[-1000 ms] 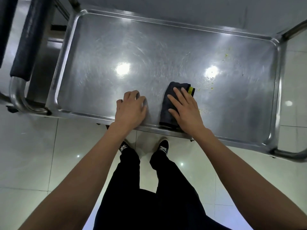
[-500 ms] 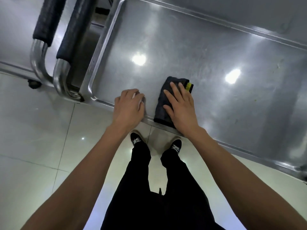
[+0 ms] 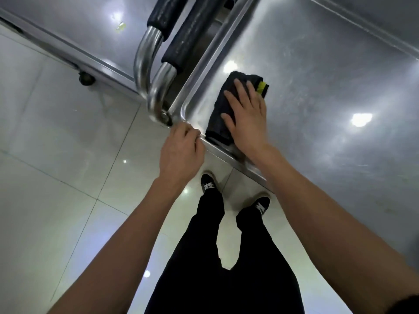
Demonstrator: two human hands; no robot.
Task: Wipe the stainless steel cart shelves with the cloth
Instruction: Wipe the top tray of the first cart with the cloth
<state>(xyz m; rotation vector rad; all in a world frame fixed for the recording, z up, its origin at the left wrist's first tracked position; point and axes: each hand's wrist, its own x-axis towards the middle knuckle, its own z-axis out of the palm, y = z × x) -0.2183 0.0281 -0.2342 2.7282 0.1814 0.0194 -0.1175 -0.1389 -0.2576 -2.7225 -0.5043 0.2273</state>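
The stainless steel cart's top shelf (image 3: 317, 91) fills the upper right of the head view. A folded dark cloth (image 3: 221, 114) with a yellow tag lies in the shelf's near left corner. My right hand (image 3: 246, 114) lies flat on the cloth, fingers spread, pressing it to the steel. My left hand (image 3: 181, 148) curls over the raised front rim just left of the cloth, close to the corner post.
Two curved steel handles with black foam grips (image 3: 181, 44) rise by the corner. A second steel cart (image 3: 74, 26) stands at the upper left, with a caster (image 3: 86, 79) beneath it. Pale glossy floor tiles (image 3: 56, 177) lie below, with my legs and shoes.
My right hand has slid the cloth left along the shelf's front into the near left corner. My left hand has shifted left along the rim toward the corner post.
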